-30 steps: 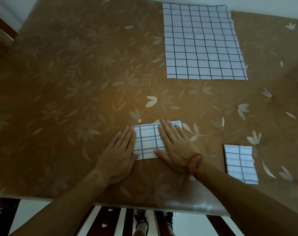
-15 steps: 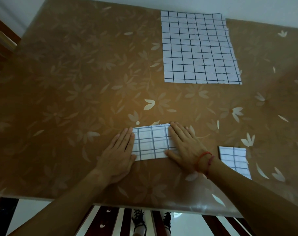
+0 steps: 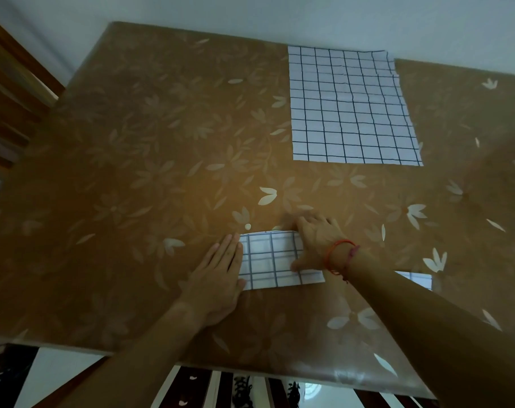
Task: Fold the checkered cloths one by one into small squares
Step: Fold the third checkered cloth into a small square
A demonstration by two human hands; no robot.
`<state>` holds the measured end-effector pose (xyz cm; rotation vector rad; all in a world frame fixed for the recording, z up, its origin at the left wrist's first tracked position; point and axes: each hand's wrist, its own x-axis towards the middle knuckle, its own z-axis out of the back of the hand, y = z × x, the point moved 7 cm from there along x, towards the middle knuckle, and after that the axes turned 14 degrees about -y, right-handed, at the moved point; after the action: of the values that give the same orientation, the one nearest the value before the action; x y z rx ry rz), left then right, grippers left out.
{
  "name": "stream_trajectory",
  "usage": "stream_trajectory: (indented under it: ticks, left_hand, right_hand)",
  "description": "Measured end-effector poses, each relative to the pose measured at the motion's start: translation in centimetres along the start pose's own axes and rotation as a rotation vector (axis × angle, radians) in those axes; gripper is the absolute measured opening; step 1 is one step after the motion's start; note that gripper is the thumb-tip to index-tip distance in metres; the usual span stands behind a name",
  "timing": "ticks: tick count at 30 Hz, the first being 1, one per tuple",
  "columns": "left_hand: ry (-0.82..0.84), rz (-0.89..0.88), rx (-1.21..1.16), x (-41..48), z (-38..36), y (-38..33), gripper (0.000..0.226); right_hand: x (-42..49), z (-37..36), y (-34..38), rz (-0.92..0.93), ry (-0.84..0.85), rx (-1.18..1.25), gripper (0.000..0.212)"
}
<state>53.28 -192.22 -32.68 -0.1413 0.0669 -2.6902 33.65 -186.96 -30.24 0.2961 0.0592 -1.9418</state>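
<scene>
Folded checkered cloth (image 3: 272,262) lies near the front edge of the desk (image 3: 162,172). Left hand (image 3: 220,272) stays flat, grip released, palm pressing the cloth's left edge. Right hand (image 3: 315,240) has slid off the cloth's middle to its right end since 0.5 s ago; fingers spread, thumb on the fabric, nothing grasped. Unfolded cloth (image 3: 350,108) unchanged at the far side. Small folded square (image 3: 418,279) now mostly hidden behind the right forearm.

The checkered cloths (image 3: 350,107) were white with dark blue grid lines; the tablecloth (image 3: 132,172) was brown with pale flowers.
</scene>
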Motion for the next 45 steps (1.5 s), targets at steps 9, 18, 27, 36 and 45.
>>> stream_trajectory:
  ticks: [9, 18, 27, 36, 45]
  left_hand:
    - [0.000, 0.035, -0.029, 0.0, 0.0, 0.1, 0.065]
    - [-0.103, 0.135, -0.157, 0.2, 1.7, -0.5, 0.064]
    - [-0.192, 0.043, -0.359, -1.0, 2.6, -4.4, 0.060]
    - [-0.232, 0.007, -0.282, -2.9, 2.1, -5.0, 0.046]
    - [-0.207, 0.022, -0.312, -5.3, 2.2, -5.1, 0.045]
  right_hand:
    - [0.2, -0.5, -0.6, -0.160, 0.027, 0.251, 0.051]
    - [-2.4, 0.0, -2.2, -0.418, -0.158, 0.562, 0.014]
    - [-8.9, -4.7, -2.6, -0.932, -0.229, 1.225, 0.014]
    - [-11.5, -7.0, 0.1, -0.990, -0.024, 1.419, 0.029]
    - [-15.7, -2.2, -1.0, -0.378, -0.370, 0.629, 0.038]
